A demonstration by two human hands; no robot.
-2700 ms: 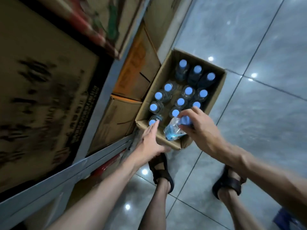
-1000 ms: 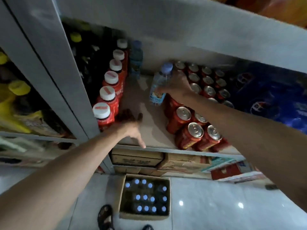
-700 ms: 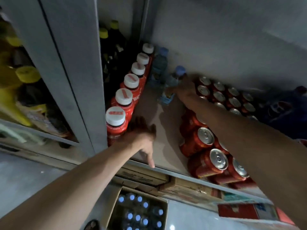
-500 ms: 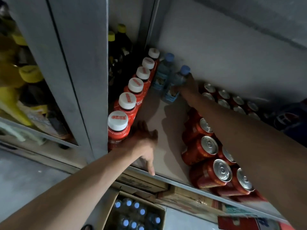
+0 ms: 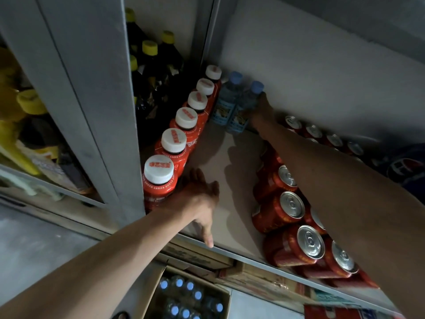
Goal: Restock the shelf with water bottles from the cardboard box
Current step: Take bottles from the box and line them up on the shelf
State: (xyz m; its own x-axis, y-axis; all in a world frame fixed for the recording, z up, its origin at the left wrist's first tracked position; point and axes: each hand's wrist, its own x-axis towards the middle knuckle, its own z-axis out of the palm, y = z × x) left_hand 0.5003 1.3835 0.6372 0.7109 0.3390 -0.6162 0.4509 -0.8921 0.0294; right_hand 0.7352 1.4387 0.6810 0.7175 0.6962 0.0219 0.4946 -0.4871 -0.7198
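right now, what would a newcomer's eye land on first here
The right hand, stretched to the back of the shelf, lies against a blue-capped water bottle that stands beside a second water bottle. A row of red white-capped bottles lines the shelf's left side and red cans crowd its right. The left hand rests open near the front edge.

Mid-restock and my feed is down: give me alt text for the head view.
The right-hand grip reaches to the back of the shelf, touching the right one of two blue-capped water bottles standing there. The left-hand grip rests open on the board between white-capped red bottles and red cans; the cardboard box sits below.
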